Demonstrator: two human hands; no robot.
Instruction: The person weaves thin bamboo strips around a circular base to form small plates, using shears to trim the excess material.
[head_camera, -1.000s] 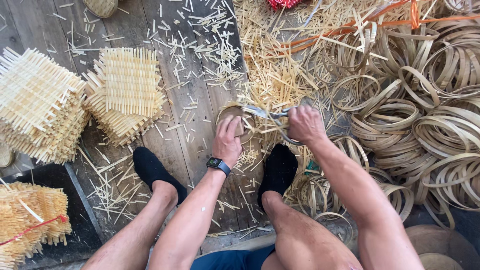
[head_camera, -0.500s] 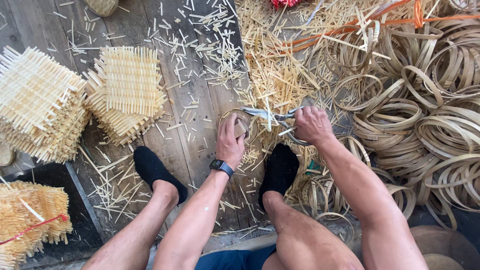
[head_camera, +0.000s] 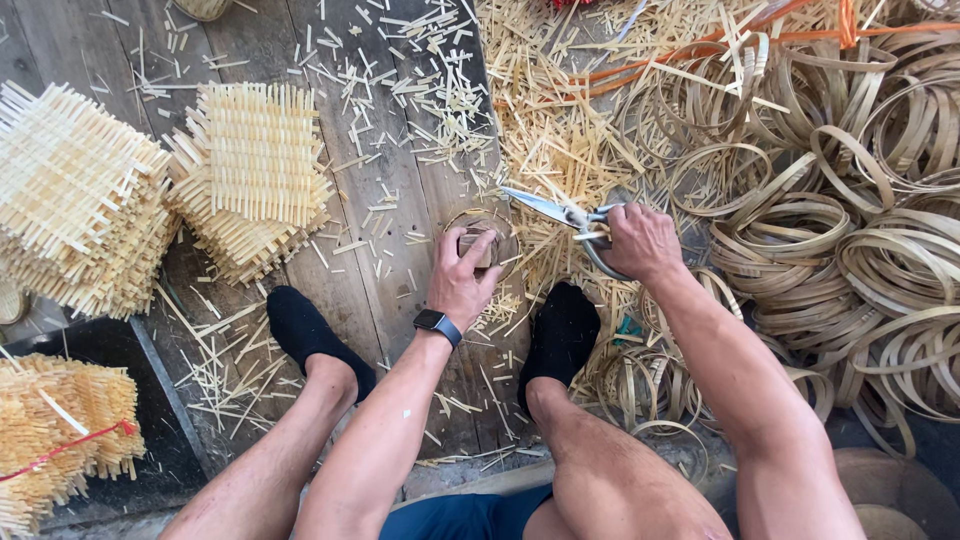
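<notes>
Seated worker: left hand (head_camera: 460, 283) pinches a small wooden block (head_camera: 478, 246) inside a thin bamboo ring (head_camera: 482, 226) on the plank floor (head_camera: 400, 250), right hand (head_camera: 640, 243) grips shears (head_camera: 560, 212); ring likely light, springy, best held at its rim

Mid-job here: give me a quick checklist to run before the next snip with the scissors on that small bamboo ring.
1. Left hand on the small round bamboo ring and its brown block: ok.
2. Right hand gripping the metal scissors: ok.
3. Blades closed: ok.
4. Blade tips clear of the left fingers: ok, apart.
5. Black-socked feet away from the blades: ok.
6. Ring lying flat on the grey wooden planks: cannot tell, hand covers it.
</notes>
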